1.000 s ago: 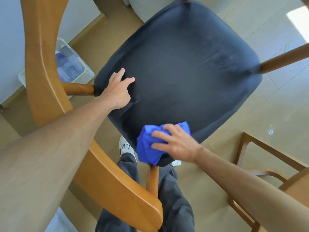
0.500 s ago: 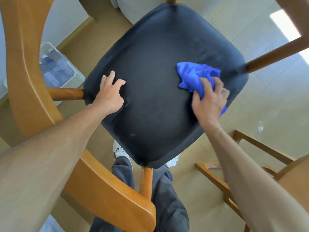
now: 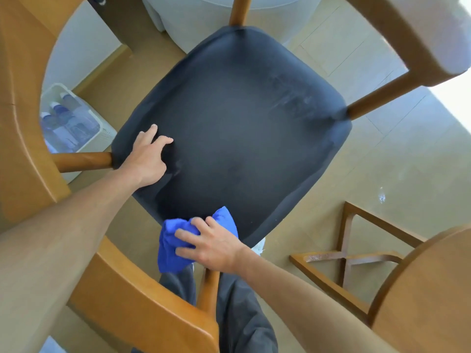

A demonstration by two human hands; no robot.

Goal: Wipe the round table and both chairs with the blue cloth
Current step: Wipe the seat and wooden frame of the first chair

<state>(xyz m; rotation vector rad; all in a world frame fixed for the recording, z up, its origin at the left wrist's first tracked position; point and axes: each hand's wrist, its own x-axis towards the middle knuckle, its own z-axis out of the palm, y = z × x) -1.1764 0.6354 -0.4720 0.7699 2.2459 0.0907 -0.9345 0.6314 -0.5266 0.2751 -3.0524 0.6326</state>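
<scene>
While the right hand (image 3: 214, 247) grips the bunched blue cloth (image 3: 175, 247) against the near edge of the dark chair seat (image 3: 234, 138), its fingers curl over the fabric, which hangs down past that edge. Up and to the left of that grip, the left hand (image 3: 149, 159) rests on the seat, fingers loosely spread, grasping nothing.

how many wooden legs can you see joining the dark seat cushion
4: one at the top, one at the right corner, one at the left by the left hand, one at the bottom under the right hand, partly hidden.
</scene>
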